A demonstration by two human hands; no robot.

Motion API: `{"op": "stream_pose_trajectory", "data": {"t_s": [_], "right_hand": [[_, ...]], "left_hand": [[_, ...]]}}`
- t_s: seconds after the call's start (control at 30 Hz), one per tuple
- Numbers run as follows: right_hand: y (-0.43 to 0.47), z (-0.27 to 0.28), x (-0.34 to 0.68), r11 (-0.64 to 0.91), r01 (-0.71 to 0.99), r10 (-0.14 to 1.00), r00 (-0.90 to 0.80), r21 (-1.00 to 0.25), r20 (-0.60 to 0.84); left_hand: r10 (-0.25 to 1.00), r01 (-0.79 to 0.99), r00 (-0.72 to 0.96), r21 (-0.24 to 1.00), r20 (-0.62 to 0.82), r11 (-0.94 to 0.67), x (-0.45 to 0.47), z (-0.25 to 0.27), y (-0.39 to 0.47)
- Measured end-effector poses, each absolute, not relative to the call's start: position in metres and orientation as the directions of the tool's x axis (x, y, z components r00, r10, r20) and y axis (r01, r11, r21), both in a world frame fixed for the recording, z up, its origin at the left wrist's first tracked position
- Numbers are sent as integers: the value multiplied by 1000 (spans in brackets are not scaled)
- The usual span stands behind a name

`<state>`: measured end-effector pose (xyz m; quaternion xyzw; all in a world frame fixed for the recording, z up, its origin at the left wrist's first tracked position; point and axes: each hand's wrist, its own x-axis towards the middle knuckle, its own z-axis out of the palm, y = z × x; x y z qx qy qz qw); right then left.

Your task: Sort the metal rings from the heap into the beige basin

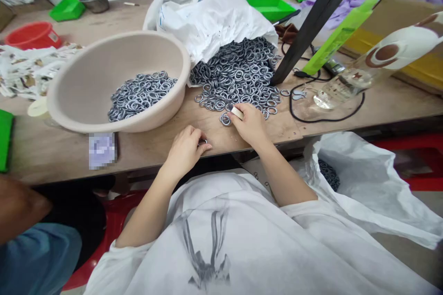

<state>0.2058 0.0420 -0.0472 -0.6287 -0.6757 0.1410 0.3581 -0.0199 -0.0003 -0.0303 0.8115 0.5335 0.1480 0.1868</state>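
At the table's front edge my left hand [186, 150] is closed, pinching a metal ring [205, 142] between thumb and fingers. My right hand [249, 122] is closed around a small off-white stick or block with a dark tip [237, 112], just at the near side of a heap of grey metal rings [238, 76]. The heap spills out of a white sack [214, 18] lying on its side. Left of it stands a large beige basin [83, 78] with many similar rings [141, 97] in its bottom.
A dark post [311, 27] rises right of the heap. Beyond it are a black cable [321, 120] and a clear bottle [346, 83]. An open white bag [380, 184] hangs low at right. Another person's arm [20, 207] is at lower left.
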Motion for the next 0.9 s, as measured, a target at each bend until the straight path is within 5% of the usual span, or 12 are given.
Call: {"op": "stream_pose_trajectory", "data": {"t_s": [0.1,0.2,0.33,0.5,0.9], "right_hand": [[36,-50,199,234,686,919,74,-689,386],[24,-50,189,332,531,925,-23,-779,379],[5,-47,175,426,216,902,-173,-878,395],[-5,-42,162,510,118,840,-280,-852,464],[-2,-29,162,447,-2,870,-234,-895,435]], "left_hand": [[938,809,337,486,78,-331,-20,-37,1],[971,716,215,658,106,-231,-20,-42,3],[993,226,119,974,-2,-25,-11,-40,-2],[956,-316,248,920,-156,233,13,-27,-16],[972,-298,226,945,-67,134,15,-24,-28]]}}
